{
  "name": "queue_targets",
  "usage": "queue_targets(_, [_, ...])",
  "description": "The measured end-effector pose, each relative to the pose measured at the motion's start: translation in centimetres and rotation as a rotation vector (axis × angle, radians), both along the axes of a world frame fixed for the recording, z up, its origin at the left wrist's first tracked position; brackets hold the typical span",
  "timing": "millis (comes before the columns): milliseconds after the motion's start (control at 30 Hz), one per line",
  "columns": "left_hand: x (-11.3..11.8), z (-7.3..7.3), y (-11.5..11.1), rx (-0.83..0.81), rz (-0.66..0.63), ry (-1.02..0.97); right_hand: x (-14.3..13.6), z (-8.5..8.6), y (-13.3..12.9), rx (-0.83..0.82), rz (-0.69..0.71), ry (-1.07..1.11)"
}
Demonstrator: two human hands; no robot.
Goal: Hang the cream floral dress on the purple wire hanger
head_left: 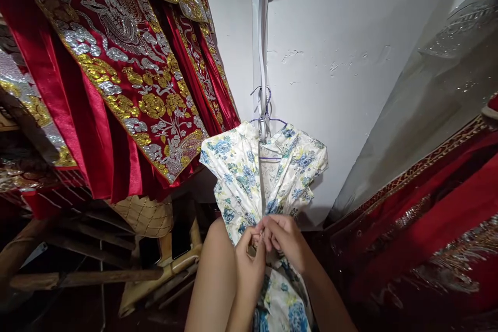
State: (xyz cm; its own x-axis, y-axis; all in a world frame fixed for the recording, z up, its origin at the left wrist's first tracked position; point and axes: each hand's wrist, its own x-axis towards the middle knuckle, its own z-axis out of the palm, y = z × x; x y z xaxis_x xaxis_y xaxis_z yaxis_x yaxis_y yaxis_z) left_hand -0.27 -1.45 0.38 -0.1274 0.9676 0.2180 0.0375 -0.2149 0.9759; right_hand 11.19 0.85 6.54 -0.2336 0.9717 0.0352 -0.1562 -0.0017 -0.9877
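Note:
A white dress point(237, 166) with blue and yellow flowers hangs on a purple wire hanger point(268, 109). Both hands are at the front of its waist, fingertips close together. My left hand point(251, 254) is closed, thumb and index finger pinched at a spot on the dress front. Beside and slightly above it, my right hand point(278, 236) has its fingers pinched at the same spot. What the fingertips hold is too small to make out. The dress's lower part falls below the hands, partly hidden by the forearms.
Red costumes with gold and silver sequins point(151, 106) hang at the left. Bamboo furniture point(167, 275) stands below them. A bare knee point(218, 249) is left of the hands. Red embroidered cloth point(420, 233) lies at the right, and a white wall point(330, 36) stands behind.

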Motion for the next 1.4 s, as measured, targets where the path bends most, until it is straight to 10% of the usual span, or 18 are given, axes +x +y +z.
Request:
queue_targets(300, [1.5,-1.7,-0.2,-0.05,-0.09,0.13,1.4,12.6,9.1,0.264,-0.234,0.122])
queue_targets(400, [1.6,-1.4,0.3,0.012,-0.144,0.231,0.6,14.5,10.2,0.309,-0.277,0.154])
queue_targets(533, [-0.7,2.5,3.2,0.147,-0.182,0.41,0.3,13.5,9.8,0.432,-0.244,0.02])
queue_targets(733, [-3.2,15.2,10.1,0.582,0.024,0.442,1.1,11.9,8.7,0.463,-0.248,-0.121])
queue_targets(833, [-2.2,18.6,12.6,0.734,-0.008,0.652,1.4,12.1,8.8,0.476,-0.259,-0.131])
queue_targets(1033, [-1.9,18.8,14.4,0.815,0.226,0.807,1.6,9.1,11.2,0.388,-0.224,-0.257])
queue_targets(1200, [-7.7,18.5,18.5,0.423,0.45,0.18,1.9,4.7,11.3,0.233,-0.135,-0.277])
queue_targets(1400, [-10.6,12.9,21.6,0.106,0.336,-0.108,1.8,2.7,8.3,0.147,-0.055,-0.177])
